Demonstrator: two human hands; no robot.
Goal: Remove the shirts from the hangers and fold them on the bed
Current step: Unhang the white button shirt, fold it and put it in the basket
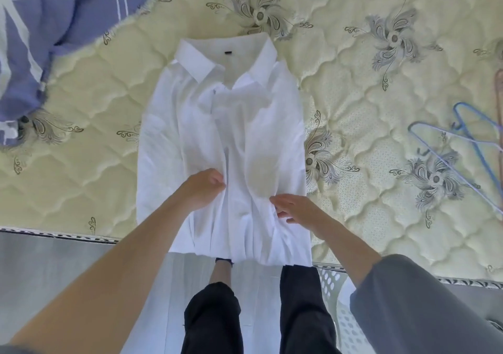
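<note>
A white shirt (217,136) lay face up on the bed (381,217), its collar toward the far side and its front partly open below the collar. The sides were folded in toward the middle, and the hem hung over the near edge of the mattress. The left hand (202,187) sat on the lower middle of the shirt, its fingers curled and pinching a ridge of cloth along the front. The right hand (295,208) rested just to the right of it, near the shirt's right edge. Its fingers were loosely stretched out and its fingertips touched the bunched cloth without closing round it. Two blue hangers (462,141) lay bare on the bed well to the right of the shirt, with part of a pink one (499,95) at the right edge of the view. A blue striped blanket (40,27) lay crumpled at the far left. A white perforated basket (334,299) stood on the floor by the person's right leg.
</note>
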